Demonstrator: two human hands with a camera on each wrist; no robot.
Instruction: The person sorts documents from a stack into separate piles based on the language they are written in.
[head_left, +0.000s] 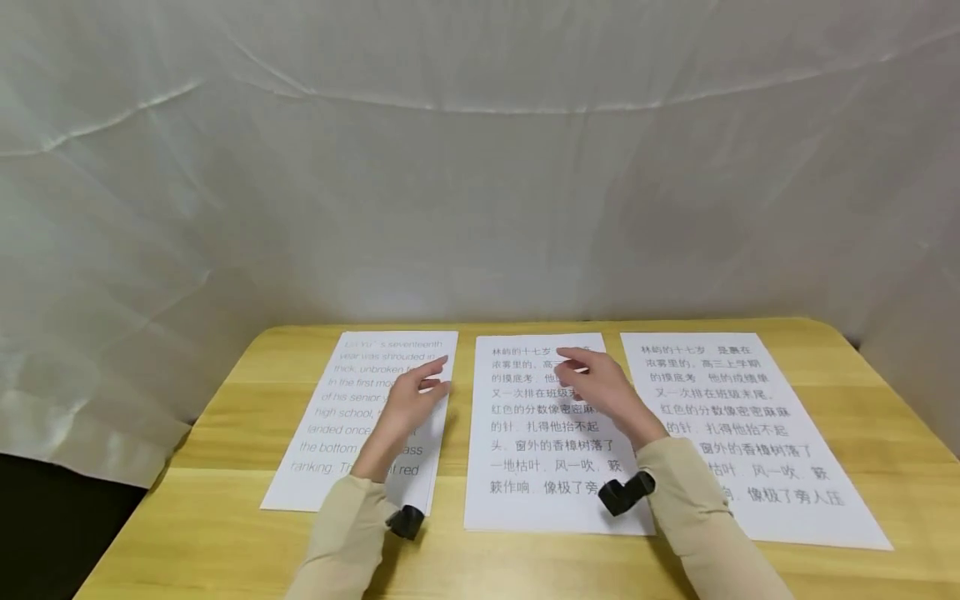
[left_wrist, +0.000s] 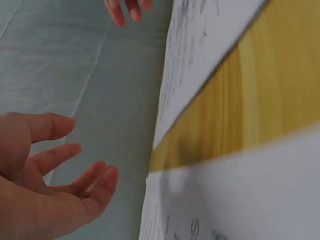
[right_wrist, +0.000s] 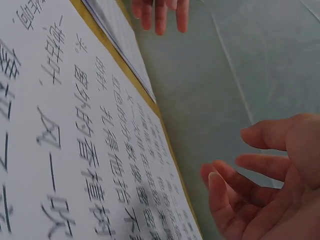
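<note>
Three sheets of printed paper lie side by side on a wooden table. My left hand (head_left: 411, 398) hovers over the right part of the left sheet (head_left: 330, 408), which bears English text. Its fingers are loosely bent and hold nothing, as the left wrist view also shows. Over the middle sheet (head_left: 525, 425), printed with Chinese characters, hangs my right hand (head_left: 600, 383), its fingers relaxed and pointing left with nothing between them. The right sheet (head_left: 720, 392) carries Chinese text too, and my right forearm covers part of its left edge.
The yellow wooden tabletop (head_left: 202, 492) shows around the sheets. A wrinkled pale curtain (head_left: 480, 183) hangs behind the table's far edge. Each wrist wears a small black camera, one on the left (head_left: 406, 522) and one on the right (head_left: 626, 492).
</note>
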